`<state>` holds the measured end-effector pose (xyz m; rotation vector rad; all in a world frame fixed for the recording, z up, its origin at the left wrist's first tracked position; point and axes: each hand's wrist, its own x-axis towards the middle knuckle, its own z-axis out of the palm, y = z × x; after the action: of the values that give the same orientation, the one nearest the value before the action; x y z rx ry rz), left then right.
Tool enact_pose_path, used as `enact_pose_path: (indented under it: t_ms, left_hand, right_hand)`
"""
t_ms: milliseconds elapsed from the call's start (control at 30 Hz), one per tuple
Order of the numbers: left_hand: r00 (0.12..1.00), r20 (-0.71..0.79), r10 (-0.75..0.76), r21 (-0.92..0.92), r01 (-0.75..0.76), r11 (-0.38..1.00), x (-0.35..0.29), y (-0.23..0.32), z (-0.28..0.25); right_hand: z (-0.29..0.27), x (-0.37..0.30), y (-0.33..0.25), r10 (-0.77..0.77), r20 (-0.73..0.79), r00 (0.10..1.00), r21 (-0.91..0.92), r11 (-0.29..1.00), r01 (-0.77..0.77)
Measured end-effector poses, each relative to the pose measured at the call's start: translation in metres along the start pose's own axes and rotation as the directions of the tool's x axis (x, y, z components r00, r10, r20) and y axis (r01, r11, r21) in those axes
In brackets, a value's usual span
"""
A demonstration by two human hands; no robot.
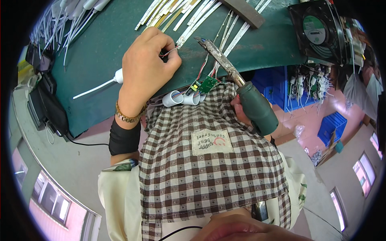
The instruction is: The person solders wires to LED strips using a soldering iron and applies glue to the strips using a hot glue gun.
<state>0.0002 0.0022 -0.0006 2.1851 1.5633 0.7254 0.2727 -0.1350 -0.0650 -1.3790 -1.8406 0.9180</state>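
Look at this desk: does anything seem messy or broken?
The soldering iron in the right hand looks odd: its metal barrel is blotchy and crusty, unlike its smooth green handle. The white strips also lie unevenly.

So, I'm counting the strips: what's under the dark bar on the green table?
Narrow white strips reach the dark bar from the near side and seem to pass beneath. Whatever it covers is hidden, so their number there can't be told.
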Motion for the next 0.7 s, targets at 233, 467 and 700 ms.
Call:
enact_pose_path:
  t_ms: [233,467,700]
  left_hand:
    - [1.000,0.018,-0.009,0.009,0.009,1.000,0.000,0.002,-0.002]
    - [0.999,0.033,-0.022,-0.001,0.022,1.000,0.001,0.002,-0.002]
    - [1.000,0.025,-0.014,0.004,0.014,1.000,0.001,0.002,-0.001]
  right_hand:
    - [0.001,-0.005,0.006,0.077,-0.007,0.997,-0.039,0.996,-0.077]
    - [-0.001,-0.005,0.001,0.091,-0.023,0.996,-0.023,0.996,-0.092]
    - [0.003,-0.010,0.008,0.044,-0.079,0.996,-0.091,0.994,-0.051]
